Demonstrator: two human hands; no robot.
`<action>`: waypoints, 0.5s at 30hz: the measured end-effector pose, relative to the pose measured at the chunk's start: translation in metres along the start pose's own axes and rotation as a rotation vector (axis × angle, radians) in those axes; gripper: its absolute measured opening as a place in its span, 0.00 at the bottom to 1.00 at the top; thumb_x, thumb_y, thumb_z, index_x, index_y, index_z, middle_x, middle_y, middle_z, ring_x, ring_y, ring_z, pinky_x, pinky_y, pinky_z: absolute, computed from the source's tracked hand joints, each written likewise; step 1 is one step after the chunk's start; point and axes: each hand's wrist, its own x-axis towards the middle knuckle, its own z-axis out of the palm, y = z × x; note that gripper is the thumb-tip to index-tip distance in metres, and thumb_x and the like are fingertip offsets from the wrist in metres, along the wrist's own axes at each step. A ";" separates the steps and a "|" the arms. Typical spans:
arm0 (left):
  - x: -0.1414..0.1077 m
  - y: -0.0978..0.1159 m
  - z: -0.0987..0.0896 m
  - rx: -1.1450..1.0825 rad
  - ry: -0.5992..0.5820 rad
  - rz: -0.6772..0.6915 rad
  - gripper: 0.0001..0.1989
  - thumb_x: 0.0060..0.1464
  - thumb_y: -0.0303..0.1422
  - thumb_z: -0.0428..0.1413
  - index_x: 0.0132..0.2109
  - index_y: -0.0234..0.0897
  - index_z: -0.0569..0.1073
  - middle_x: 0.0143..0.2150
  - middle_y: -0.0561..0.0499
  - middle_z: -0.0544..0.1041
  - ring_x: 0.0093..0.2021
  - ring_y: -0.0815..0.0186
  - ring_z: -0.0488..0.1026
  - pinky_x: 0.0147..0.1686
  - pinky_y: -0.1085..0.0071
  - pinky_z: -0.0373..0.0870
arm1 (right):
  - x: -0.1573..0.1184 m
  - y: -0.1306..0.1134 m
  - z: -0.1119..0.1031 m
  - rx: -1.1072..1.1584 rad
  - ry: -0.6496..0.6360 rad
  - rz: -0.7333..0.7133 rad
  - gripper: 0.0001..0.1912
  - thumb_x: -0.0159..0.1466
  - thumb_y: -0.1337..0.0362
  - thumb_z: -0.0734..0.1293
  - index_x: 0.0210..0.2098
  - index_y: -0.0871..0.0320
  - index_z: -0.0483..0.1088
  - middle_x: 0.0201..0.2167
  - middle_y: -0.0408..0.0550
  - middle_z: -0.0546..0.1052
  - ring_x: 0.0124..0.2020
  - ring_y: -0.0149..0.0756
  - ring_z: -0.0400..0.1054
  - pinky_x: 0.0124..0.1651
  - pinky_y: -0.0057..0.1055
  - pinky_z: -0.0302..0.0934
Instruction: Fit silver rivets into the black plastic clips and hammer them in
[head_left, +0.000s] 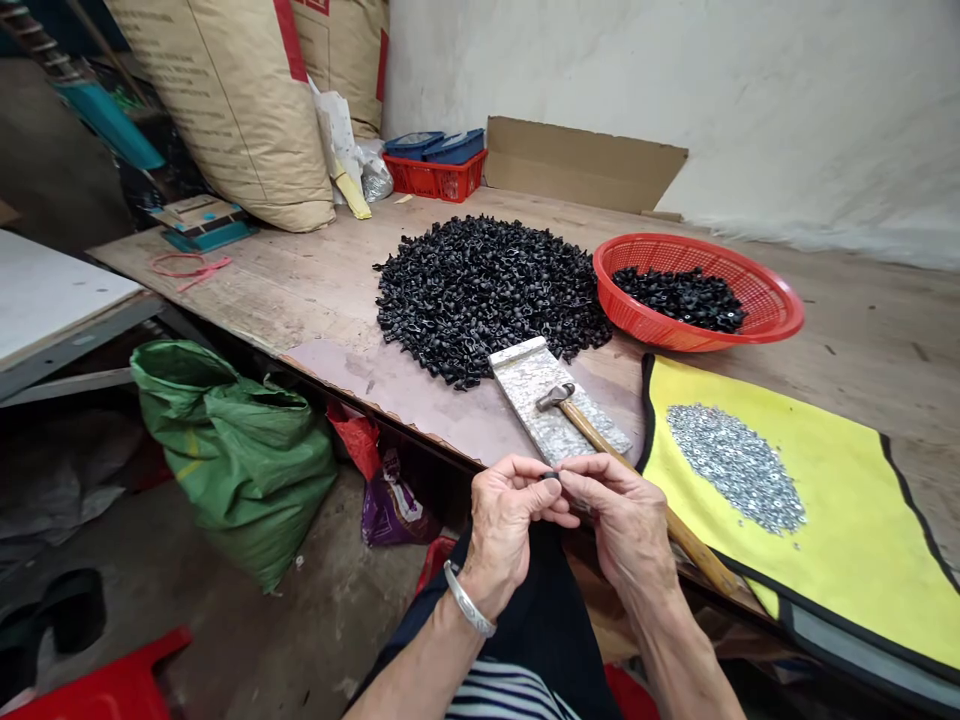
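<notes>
My left hand, with a silver bangle at its wrist, pinches a small black plastic part in front of the table edge. The fingertips of my right hand close on the same part from the other side. Just beyond my hands, a hammer lies with its head on a pale, scuffed metal plate and its wooden handle passing behind my right hand. A big heap of black plastic parts is piled past the plate. Small shiny metal pieces are spread on a yellow cloth to the right.
A red basket with more black parts stands right of the heap. At the back are a red crate with blue containers, a cardboard sheet and large paper sacks. A green woven bag sits on the floor at left.
</notes>
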 end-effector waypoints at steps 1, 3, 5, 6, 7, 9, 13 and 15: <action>0.000 0.000 0.000 -0.002 -0.001 -0.004 0.09 0.38 0.27 0.63 0.29 0.28 0.72 0.18 0.50 0.74 0.19 0.68 0.71 0.21 0.71 0.74 | 0.001 -0.003 0.000 0.010 -0.011 0.030 0.09 0.42 0.64 0.74 0.22 0.60 0.73 0.19 0.42 0.73 0.20 0.28 0.64 0.23 0.26 0.60; -0.001 0.000 0.000 -0.006 0.001 -0.014 0.09 0.38 0.27 0.63 0.29 0.28 0.72 0.18 0.50 0.74 0.19 0.67 0.72 0.21 0.70 0.74 | 0.002 -0.007 -0.001 0.009 -0.043 0.085 0.08 0.41 0.66 0.74 0.21 0.61 0.72 0.18 0.42 0.72 0.18 0.27 0.63 0.22 0.25 0.58; -0.002 0.000 0.001 -0.005 0.006 -0.021 0.09 0.37 0.26 0.63 0.28 0.28 0.71 0.18 0.49 0.74 0.19 0.66 0.72 0.21 0.70 0.73 | 0.004 -0.010 -0.001 0.001 -0.070 0.135 0.07 0.41 0.67 0.72 0.20 0.61 0.72 0.17 0.42 0.71 0.17 0.27 0.61 0.21 0.24 0.56; -0.002 -0.001 0.001 -0.003 0.009 -0.023 0.09 0.37 0.26 0.63 0.28 0.28 0.71 0.18 0.49 0.74 0.19 0.65 0.73 0.21 0.70 0.73 | 0.004 -0.010 -0.001 0.000 -0.079 0.157 0.06 0.42 0.67 0.72 0.20 0.61 0.72 0.17 0.42 0.71 0.17 0.27 0.61 0.20 0.25 0.56; -0.002 -0.001 0.001 0.001 0.010 -0.023 0.09 0.37 0.26 0.63 0.28 0.28 0.71 0.18 0.48 0.74 0.19 0.65 0.73 0.21 0.70 0.73 | 0.004 -0.011 0.000 0.002 -0.084 0.173 0.06 0.42 0.67 0.71 0.20 0.61 0.71 0.16 0.42 0.71 0.17 0.27 0.61 0.20 0.25 0.55; -0.002 -0.001 0.002 0.014 0.005 -0.023 0.09 0.37 0.26 0.63 0.28 0.28 0.71 0.18 0.48 0.75 0.20 0.64 0.74 0.20 0.70 0.73 | 0.004 -0.012 0.001 0.007 -0.092 0.178 0.05 0.42 0.68 0.70 0.20 0.61 0.71 0.17 0.42 0.71 0.16 0.26 0.60 0.20 0.25 0.55; -0.001 0.000 -0.001 0.066 -0.034 0.011 0.07 0.39 0.25 0.62 0.28 0.29 0.72 0.18 0.49 0.75 0.18 0.64 0.73 0.20 0.70 0.73 | 0.001 -0.016 0.000 -0.026 -0.140 0.162 0.06 0.43 0.67 0.70 0.22 0.61 0.71 0.16 0.41 0.70 0.16 0.25 0.59 0.19 0.23 0.53; -0.001 0.001 -0.004 0.093 -0.057 0.028 0.06 0.39 0.24 0.61 0.28 0.28 0.73 0.18 0.49 0.75 0.18 0.66 0.73 0.20 0.71 0.72 | -0.001 -0.018 -0.003 -0.075 -0.186 0.166 0.05 0.45 0.67 0.70 0.22 0.61 0.72 0.14 0.41 0.69 0.15 0.25 0.58 0.19 0.23 0.51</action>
